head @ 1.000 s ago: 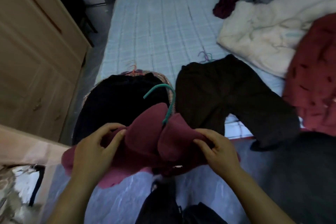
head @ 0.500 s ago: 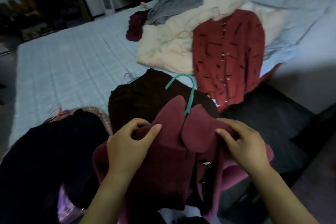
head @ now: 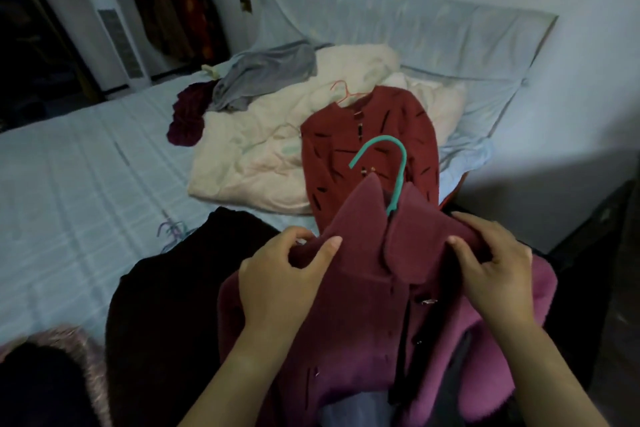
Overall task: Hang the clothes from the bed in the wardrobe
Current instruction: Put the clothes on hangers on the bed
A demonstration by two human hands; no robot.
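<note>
Maroon fleece coat (head: pixel 363 305) with broad collar and dark front placket, buttons visible down the front. It sits on a teal plastic hanger (head: pixel 398 163) whose hook rises from between the collar flaps. The coat is held up in front of the person, over the near edge of the bed.

Hands: the left hand (head: pixel 280 277) pinches the coat's shoulder fabric between thumb and curled fingers. The right hand (head: pixel 495 267) grips the opposite shoulder just beside the collar, fingers curled into the cloth.

Beneath and left of the coat: a black-brown garment (head: pixel 166 288) spread flat. A loose cluster of thin coloured hangers (head: pixel 171 229) lies at its upper edge.

Behind the coat: a red knitted cardigan with dark dashes (head: pixel 346 156), laid flat on a pink wire hanger (head: pixel 346 94), partly over a cream quilted duvet (head: pixel 249 163).

On the duvet's far side: a crumpled grey garment (head: pixel 266 76), with a dark burgundy garment (head: pixel 188 114) just beside it.

Support: a bed with pale checked sheet (head: pixel 69 184).

Lower left corner: a dark garment with pink fuzzy trim (head: pixel 74 343).

Far left background: several dark and red clothes hanging on a rail (head: pixel 173 7), near a white upright appliance (head: pixel 114 38).
</note>
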